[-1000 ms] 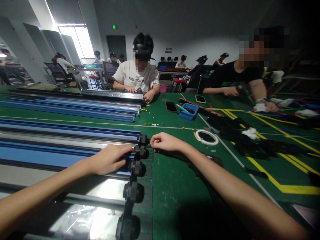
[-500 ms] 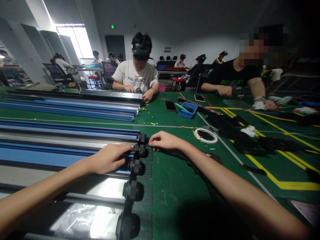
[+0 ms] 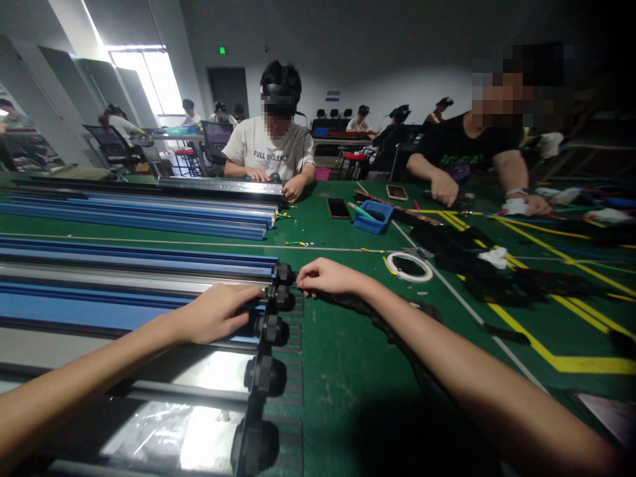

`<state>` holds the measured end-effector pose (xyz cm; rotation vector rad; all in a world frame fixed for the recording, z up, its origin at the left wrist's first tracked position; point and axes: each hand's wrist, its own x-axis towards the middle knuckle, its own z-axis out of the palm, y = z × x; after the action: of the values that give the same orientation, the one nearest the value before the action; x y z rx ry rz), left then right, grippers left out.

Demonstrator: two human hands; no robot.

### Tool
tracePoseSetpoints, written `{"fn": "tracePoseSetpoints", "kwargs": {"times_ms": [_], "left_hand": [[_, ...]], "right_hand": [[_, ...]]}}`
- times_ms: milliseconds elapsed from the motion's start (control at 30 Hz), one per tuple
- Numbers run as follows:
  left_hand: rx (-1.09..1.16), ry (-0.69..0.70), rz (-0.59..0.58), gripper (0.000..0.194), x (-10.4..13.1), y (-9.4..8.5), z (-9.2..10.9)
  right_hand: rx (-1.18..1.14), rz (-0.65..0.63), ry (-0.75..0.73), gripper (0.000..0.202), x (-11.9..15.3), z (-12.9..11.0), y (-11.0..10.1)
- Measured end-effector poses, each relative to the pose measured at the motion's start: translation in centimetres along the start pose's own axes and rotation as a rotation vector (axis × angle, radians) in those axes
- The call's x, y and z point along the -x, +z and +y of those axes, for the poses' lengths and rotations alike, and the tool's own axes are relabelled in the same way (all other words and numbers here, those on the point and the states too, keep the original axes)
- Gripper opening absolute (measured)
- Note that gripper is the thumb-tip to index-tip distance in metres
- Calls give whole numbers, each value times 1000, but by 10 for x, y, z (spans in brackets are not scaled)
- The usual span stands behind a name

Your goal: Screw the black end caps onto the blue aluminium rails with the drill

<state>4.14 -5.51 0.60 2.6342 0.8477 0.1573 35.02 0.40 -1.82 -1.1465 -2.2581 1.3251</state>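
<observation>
Long blue and silver metal profiles lie side by side at left, with black cable glands on their right ends. My left hand rests on the profiles, fingers stretched toward a gland, thumb apart, gripping nothing visible. My right hand is pinched just right of the farthest gland in the near row. A black cable runs from beneath that hand along the forearm; its end at the fingertips is mostly hidden.
Across the green table, a co-worker in a light shirt handles another profile. Another co-worker in black reaches over cables at right. A blue bin, a phone and a white ring lie beyond my right hand.
My hands stay in nearly the same place. The co-worker in black has lowered one hand toward the table. The view has shifted slightly.
</observation>
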Motion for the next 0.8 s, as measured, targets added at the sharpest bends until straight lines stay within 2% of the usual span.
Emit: {"fn": "tracePoseSetpoints", "kwargs": {"times_ms": [267, 433, 500, 700, 800], "left_hand": [[-11, -9, 0, 48, 0, 0, 0], [-21, 0, 9, 45, 0, 0, 0], [-19, 9, 17, 44, 0, 0, 0], [-30, 15, 28, 45, 0, 0, 0], [-40, 36, 41, 46, 0, 0, -1]], "right_hand": [[16, 2, 5, 21, 1, 0, 0], [66, 52, -11, 34, 1, -1, -1], [112, 142, -38, 37, 0, -2, -1], [276, 572, -94, 35, 0, -12, -5], [357, 638, -64, 31, 4, -22, -14]]}}
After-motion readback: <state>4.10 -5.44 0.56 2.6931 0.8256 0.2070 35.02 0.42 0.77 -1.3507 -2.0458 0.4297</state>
